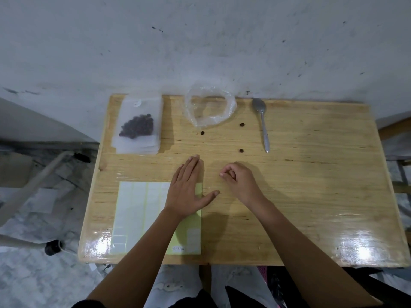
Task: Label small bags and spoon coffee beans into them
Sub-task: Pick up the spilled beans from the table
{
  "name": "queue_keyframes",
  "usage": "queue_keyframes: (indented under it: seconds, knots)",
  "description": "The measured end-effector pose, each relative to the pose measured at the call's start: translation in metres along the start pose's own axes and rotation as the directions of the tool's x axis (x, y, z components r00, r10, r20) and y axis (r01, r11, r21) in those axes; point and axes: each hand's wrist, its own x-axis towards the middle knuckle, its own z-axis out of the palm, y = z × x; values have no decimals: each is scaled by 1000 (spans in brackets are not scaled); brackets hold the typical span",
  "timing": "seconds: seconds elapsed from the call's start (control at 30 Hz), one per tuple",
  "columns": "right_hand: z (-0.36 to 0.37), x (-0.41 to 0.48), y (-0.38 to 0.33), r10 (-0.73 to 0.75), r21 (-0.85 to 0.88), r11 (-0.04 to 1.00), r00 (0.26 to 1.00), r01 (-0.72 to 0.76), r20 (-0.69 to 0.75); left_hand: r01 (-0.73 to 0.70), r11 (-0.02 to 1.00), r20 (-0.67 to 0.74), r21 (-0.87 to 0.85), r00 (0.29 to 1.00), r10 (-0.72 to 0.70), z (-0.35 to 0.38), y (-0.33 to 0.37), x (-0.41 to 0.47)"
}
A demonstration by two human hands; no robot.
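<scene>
**Left hand is holding the sticker sheet down, right hand is waiting beside it**

The left hand (pixel 189 187) is lying flat with straight fingers. It is pressing on the far right corner of the sticker sheet (pixel 142 216). The right hand (pixel 239 181) is resting on the table (pixel 311 174) with its fingers curled in and its thumb tip meeting a finger. Nothing is showing between them.

The sticker sheet is lying at the near left of the table, with its long side running away from the person. It is sitting just to the left of the right hand, so that hand probably needs only a short reach across to peel a sticker. The left hand is already on the sheet and is keeping it from sliding.

The pile of small bags (pixel 139 125) is sitting at the far left, straight ahead of the sheet. The top one is holding coffee beans. A clear plastic bag (pixel 209 110) is lying open at the far middle. The spoon (pixel 262 121) is lying ahead of the right hand, with its handle pointing back at the person. Three loose beans (pixel 241 150) are lying on the wood.
</scene>
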Motion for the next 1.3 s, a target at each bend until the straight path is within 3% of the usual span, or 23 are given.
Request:
queue_keyframes:
  seconds: [0.1, 0.17, 0.23, 0.33, 0.43, 0.6, 0.67, 0.7, 0.77, 0.83, 1.0, 1.17, 1.3]
  knots:
    - [-5, 4, -3, 76, 112, 991, 997, -77, 13, 3, 1000, -14, -3, 1000, -4, -1, 3, 13]
    - [-9, 9, -5, 193, 286, 937, 980, -200, 53, 13, 1000, -25, 0, 1000, -13, 0, 6, 21]
    - [-16, 14, -5, 313, 572, 751, 941, -330, 133, 26, 1000, -31, 3, 999, -26, 1, 8, 27]
    - [-27, 21, -6, 370, 852, 324, 884, -411, 285, 39, 999, -51, -8, 998, -39, 3, 11, 34]
    - [-34, 25, -3, 275, 877, 161, 874, -454, 402, 51, 999, -54, -14, 997, -51, 6, 14, 41]
    - [-41, 33, 3, 230, 873, 112, 867, -475, 442, 68, 998, -83, 19, 994, -66, 8, 16, 45]
    - [-47, 39, 5, 325, 860, 233, 870, -455, 372, 92, 995, -88, 30, 992, -89, 8, 18, 45]
    - [-50, 41, 5, 364, 814, 404, 890, -416, 274, 111, 993, -93, 33, 990, -107, 7, 19, 45]
    - [-56, 45, 5, 317, 543, 791, 948, -283, 33, 147, 988, -98, 46, 985, -142, 7, 21, 46]
    - [-59, 49, 9, 177, 279, 950, 978, -139, -113, 179, 982, -94, 64, 981, -172, 8, 22, 46]
    - [-60, 52, 21, 14, 12, 1000, 989, -13, -145, 272, 961, -112, 56, 958, -265, 9, 27, 46]
    - [-59, 53, 24, -85, -61, 995, 989, 78, -117, 279, 958, -91, 62, 958, -273, 9, 27, 46]
    - [-60, 56, 23, -47, -67, 997, 998, 43, -49, 284, 957, -80, 66, 957, -278, 8, 27, 47]
